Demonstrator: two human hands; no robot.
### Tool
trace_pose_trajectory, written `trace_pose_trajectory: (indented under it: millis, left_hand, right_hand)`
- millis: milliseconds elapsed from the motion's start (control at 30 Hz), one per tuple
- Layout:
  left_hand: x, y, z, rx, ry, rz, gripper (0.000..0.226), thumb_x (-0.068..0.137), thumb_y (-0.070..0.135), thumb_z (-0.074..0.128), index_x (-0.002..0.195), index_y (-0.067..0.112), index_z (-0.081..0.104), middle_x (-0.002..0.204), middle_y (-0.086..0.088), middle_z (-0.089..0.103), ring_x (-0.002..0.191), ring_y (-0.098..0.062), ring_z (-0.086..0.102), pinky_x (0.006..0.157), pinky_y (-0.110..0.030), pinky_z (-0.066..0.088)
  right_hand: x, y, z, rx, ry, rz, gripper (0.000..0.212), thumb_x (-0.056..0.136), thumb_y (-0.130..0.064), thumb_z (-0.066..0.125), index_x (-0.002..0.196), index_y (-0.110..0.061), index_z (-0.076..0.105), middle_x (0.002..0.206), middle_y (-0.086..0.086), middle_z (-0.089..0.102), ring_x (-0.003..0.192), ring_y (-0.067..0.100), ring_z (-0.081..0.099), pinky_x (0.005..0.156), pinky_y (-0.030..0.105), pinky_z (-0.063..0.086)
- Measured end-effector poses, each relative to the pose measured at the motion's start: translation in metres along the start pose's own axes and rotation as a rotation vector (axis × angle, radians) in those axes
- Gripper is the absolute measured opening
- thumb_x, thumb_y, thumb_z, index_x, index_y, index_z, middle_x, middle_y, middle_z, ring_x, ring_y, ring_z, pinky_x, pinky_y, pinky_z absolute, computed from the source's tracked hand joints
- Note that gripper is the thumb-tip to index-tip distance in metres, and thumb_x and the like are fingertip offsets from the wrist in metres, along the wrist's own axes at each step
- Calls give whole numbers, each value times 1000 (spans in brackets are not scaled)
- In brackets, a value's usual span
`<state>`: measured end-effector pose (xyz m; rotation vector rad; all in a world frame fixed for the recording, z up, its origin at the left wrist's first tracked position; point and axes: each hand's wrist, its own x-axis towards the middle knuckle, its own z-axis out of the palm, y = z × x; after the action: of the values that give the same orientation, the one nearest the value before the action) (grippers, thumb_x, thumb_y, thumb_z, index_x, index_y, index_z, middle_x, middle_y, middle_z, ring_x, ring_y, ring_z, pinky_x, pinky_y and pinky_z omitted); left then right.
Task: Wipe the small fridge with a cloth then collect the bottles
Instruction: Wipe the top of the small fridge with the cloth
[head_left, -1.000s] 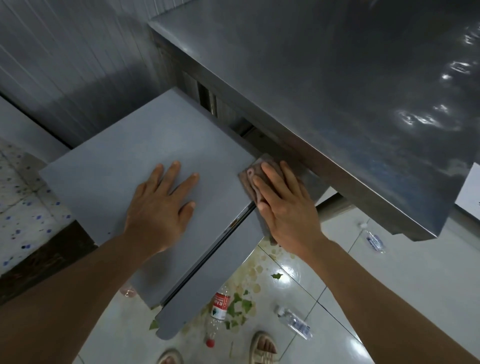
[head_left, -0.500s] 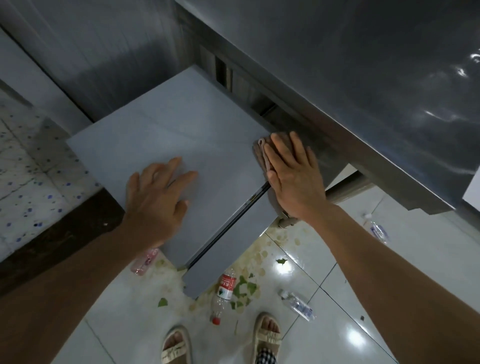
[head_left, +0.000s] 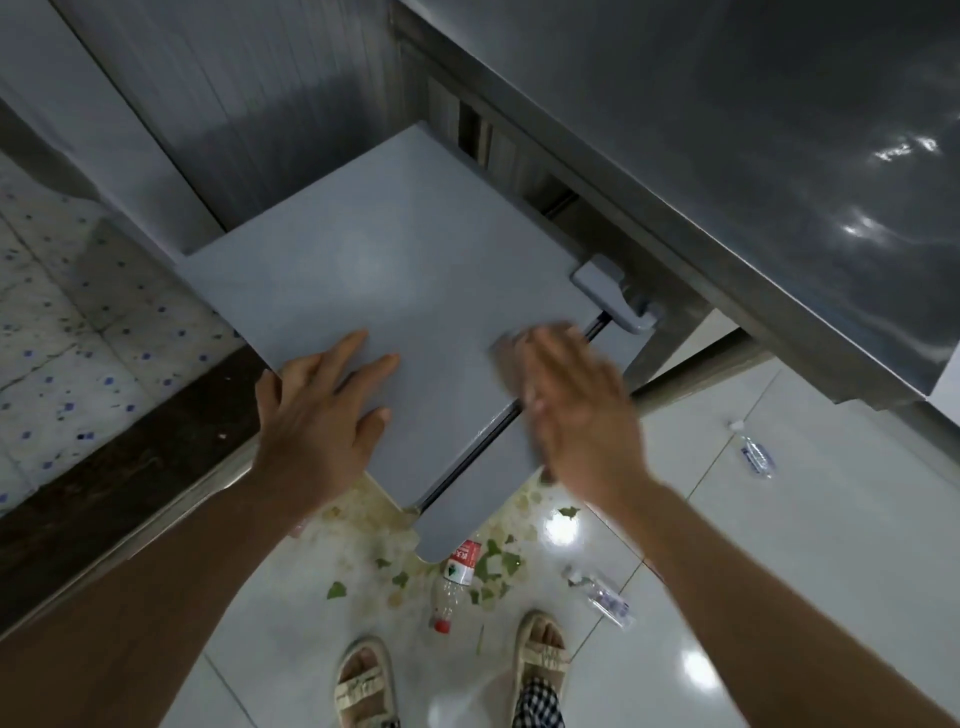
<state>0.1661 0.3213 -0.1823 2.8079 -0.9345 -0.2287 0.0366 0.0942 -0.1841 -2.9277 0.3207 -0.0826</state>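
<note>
The small grey fridge (head_left: 415, 260) stands below me with its flat top facing up. My left hand (head_left: 317, 410) rests flat on the near left part of the top, fingers spread. Blurred by motion, my right hand (head_left: 576, 410) presses a brownish cloth (head_left: 506, 358) flat against the top's near right edge, over the door seam. On the floor lie a red-labelled bottle (head_left: 457, 577) with a red cap, a clear bottle (head_left: 602, 597) by my right foot, and another clear bottle (head_left: 756, 454) farther right.
A stainless steel counter (head_left: 753, 156) overhangs the fridge on the right. Leaf scraps and stains (head_left: 493, 566) litter the white tiles in front of the fridge. A dark threshold (head_left: 119, 467) and speckled floor lie to the left. My sandalled feet (head_left: 540, 654) stand close by.
My right hand has slid the cloth from the far right corner toward me along the right edge, uncovering the grey hinge. The left hand stays flat on the top. The view has tilted downward.
</note>
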Motion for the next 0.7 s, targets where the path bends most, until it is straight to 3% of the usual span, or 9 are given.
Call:
trace_pose_trajectory:
  millis: [100, 167, 300, 400, 500, 567, 700]
  left_hand:
    - [1, -1, 5, -12, 10, -11, 45, 91, 42, 44, 136, 42, 41, 154, 9, 22, 123, -24, 27, 102, -49, 21]
    - [1, -2, 6, -38, 11, -24, 47, 90, 40, 50, 135, 43, 40, 155, 10, 20, 123, -23, 24, 103, -51, 20]
    - [3, -2, 5, -47, -11, -23, 48, 89, 40, 50, 136, 43, 39, 155, 10, 18, 126, -26, 24, 105, -54, 18]
    - [4, -2, 4, -39, -26, -24, 49, 90, 42, 49, 137, 44, 37, 155, 10, 16, 127, -26, 23, 105, -55, 17]
    - [2, -4, 4, -33, -9, -6, 49, 90, 42, 50, 137, 43, 38, 155, 9, 18, 127, -26, 25, 105, -55, 19]
    - [1, -4, 3, -31, -5, 4, 50, 89, 42, 50, 138, 43, 37, 155, 9, 18, 127, -26, 26, 104, -53, 19]
    - [2, -4, 0, -101, -42, 10, 53, 90, 38, 51, 140, 41, 35, 156, 10, 15, 130, -24, 20, 107, -50, 19]
  right_hand:
    - [17, 25, -8, 21, 34, 242, 51, 97, -28, 27, 142, -8, 39, 152, 10, 32, 144, 27, 21, 115, 48, 25]
    - [9, 6, -1, 81, 112, 277, 44, 98, -23, 34, 134, -2, 48, 147, 13, 40, 143, 28, 24, 114, 49, 27]
    - [-38, -49, 17, 191, 117, 112, 42, 99, -23, 32, 130, -4, 52, 144, 10, 44, 143, 26, 25, 113, 49, 30]
    - [-47, -44, 14, 131, 53, -47, 43, 100, -29, 30, 133, -10, 49, 147, 7, 42, 143, 25, 26, 114, 47, 29]
    - [-17, -6, 2, 92, 17, 57, 49, 99, -36, 24, 139, -12, 41, 149, 8, 38, 142, 27, 26, 110, 52, 33]
    - [14, 22, -5, -4, -18, 180, 59, 98, -39, 14, 146, -9, 29, 154, 12, 28, 145, 29, 19, 115, 50, 24]
    - [32, 21, 0, -137, -63, 230, 62, 96, -38, 12, 151, -7, 11, 159, 13, 10, 147, 28, 4, 120, 40, 6]
